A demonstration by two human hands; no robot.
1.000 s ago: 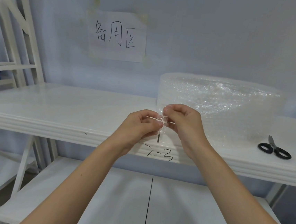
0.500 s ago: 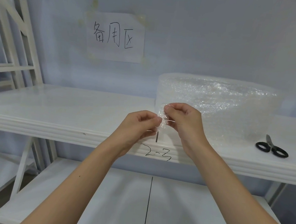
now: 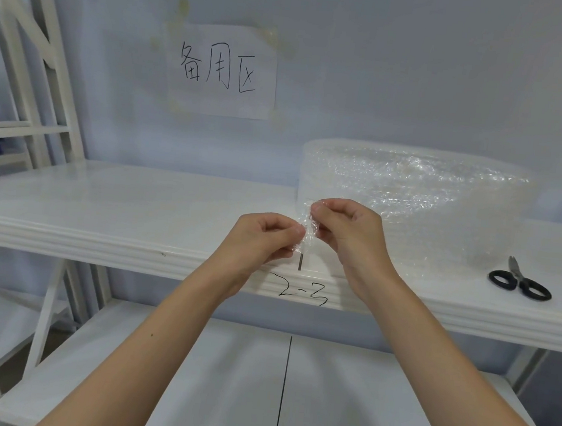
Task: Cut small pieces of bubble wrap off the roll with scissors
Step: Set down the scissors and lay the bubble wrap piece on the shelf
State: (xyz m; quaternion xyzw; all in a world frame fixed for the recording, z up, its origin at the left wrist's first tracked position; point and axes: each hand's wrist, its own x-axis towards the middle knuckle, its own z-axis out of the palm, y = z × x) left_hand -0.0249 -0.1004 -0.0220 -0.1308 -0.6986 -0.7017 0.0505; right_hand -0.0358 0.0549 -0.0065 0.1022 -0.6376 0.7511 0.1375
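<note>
A small scrap of clear bubble wrap (image 3: 308,231) is pinched between my left hand (image 3: 263,240) and my right hand (image 3: 346,233), held just above the shelf's front edge. Behind my right hand lies the big roll of bubble wrap (image 3: 417,205) on the white shelf (image 3: 101,209). Black-handled scissors (image 3: 520,282) lie shut on the shelf to the right of the roll, away from both hands.
A paper sign with handwriting (image 3: 223,70) is taped to the wall. The shelf's front edge carries the mark "2-3" (image 3: 303,290). A lower white shelf (image 3: 256,382) sits under my arms. White rack posts (image 3: 29,68) stand at the left.
My right hand has lifted slightly while my left stayed low, so the scrap now hangs more upright between the fingertips. The thin white strip seen a second ago no longer shows.
</note>
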